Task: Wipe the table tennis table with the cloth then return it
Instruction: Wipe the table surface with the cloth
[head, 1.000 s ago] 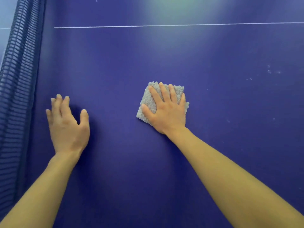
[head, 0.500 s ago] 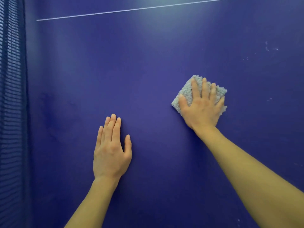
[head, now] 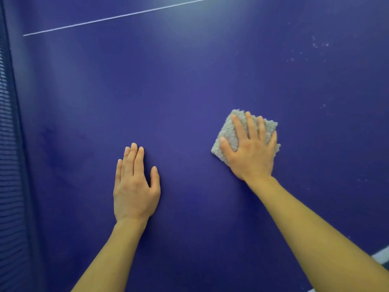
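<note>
My right hand [head: 251, 152] lies flat on the grey cloth [head: 226, 133], fingers straight and spread, pressing it down rather than curling round it. The cloth sits folded into a small square on the blue table [head: 189, 91], right of centre in my view and fairly near me. My left hand [head: 134, 186] is flat on the bare surface to the left of it, fingers together, holding nothing, and I judge it is only bracing me.

I take the step in hand to be the wiping itself. To do it well I would keep the palm over the middle of the cloth so the corners do not fold under, push in straight overlapping passes, and carry the strokes out to the pale specks [head: 315, 45] far to the right, which look unwiped. The strip beside the net [head: 10, 165] on the left needs care, so the cloth does not snag the mesh.

No container of any kind shows here, so I cannot tell where the cloth is to go back to
</note>
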